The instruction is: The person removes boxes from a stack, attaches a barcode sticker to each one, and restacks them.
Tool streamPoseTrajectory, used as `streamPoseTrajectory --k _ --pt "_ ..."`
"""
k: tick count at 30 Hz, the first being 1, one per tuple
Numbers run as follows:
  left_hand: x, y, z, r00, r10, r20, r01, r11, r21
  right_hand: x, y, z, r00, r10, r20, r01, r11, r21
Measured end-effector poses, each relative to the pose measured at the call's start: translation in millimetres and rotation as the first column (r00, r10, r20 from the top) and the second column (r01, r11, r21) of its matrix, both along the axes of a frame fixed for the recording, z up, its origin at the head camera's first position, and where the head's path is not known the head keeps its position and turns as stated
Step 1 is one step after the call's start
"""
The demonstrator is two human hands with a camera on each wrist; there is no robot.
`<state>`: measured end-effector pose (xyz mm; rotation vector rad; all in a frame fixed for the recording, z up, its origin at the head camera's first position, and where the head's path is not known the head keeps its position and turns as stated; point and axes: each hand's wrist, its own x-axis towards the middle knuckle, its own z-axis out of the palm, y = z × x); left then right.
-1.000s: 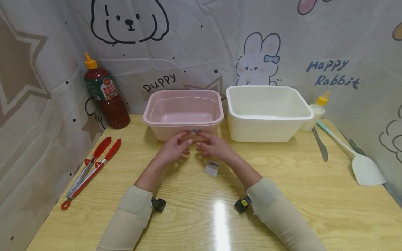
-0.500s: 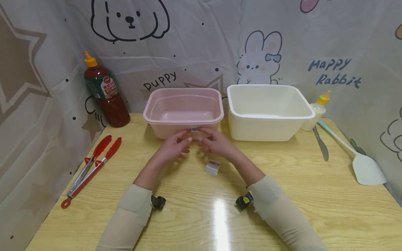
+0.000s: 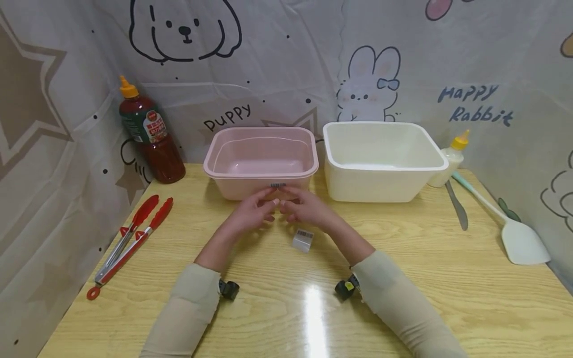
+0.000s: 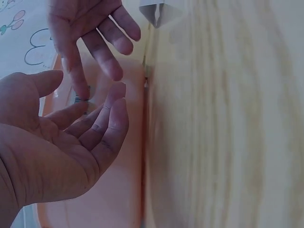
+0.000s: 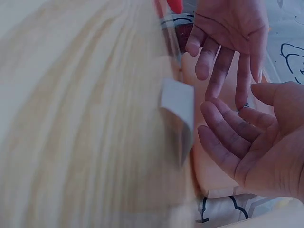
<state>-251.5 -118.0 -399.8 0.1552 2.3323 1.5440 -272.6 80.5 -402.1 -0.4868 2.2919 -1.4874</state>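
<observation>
Pink plastic formed the box [image 3: 237,187], which stood at twelve o'clock from where the left hand [image 3: 249,214] and the right hand [image 3: 309,209] nearly met. Its front wall carried a small barcode label [image 3: 277,185]. The left came in from about seven o'clock, the right from about five. Their fingers were spread and lightly bent, and each index fingertip appeared to rest on the wall just below the label. Neither hand gripped the box, and no pinch showed; whether a corner of the label had lifted was too small to tell.

Over the last second the change was slight. The left hand had edged toward three o'clock, narrowing the gap between the two. The box had stayed in place on the tabletop [image 3: 277,303]. That suggested the work in hand remained at the label, a matter of fine finger placement, and had advanced very little.

At five o'clock, near the hands but touching neither, lay a bent tag [image 3: 303,239] with a barcode. A white tub [image 3: 371,186] stood at two o'clock, just beside the box, with a spatula [image 3: 524,243] farther off at three. Red tongs [image 3: 126,255] lay between eight and nine; a sauce bottle [image 3: 154,139] stood at ten.
</observation>
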Motion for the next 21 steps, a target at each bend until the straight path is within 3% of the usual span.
streamPoseTrajectory --k 4,9,21 --pt "1.2 -4.4 3.8 1.0 -0.004 -0.03 0.005 1.0 0.025 0.8 0.0 3.5 1.0 -0.017 -0.021 0.017 1.0 -0.006" --pt "1.1 -8.2 4.0 0.999 0.003 -0.039 -0.002 1.0 0.021 2.2 5.4 5.4 0.999 -0.039 0.011 0.039 0.999 -0.008" --pt "1.8 -1.3 1.0 0.998 -0.023 -0.053 0.019 0.997 -0.073 2.8 -0.4 -1.2 0.999 0.032 0.041 -0.031 0.999 -0.014"
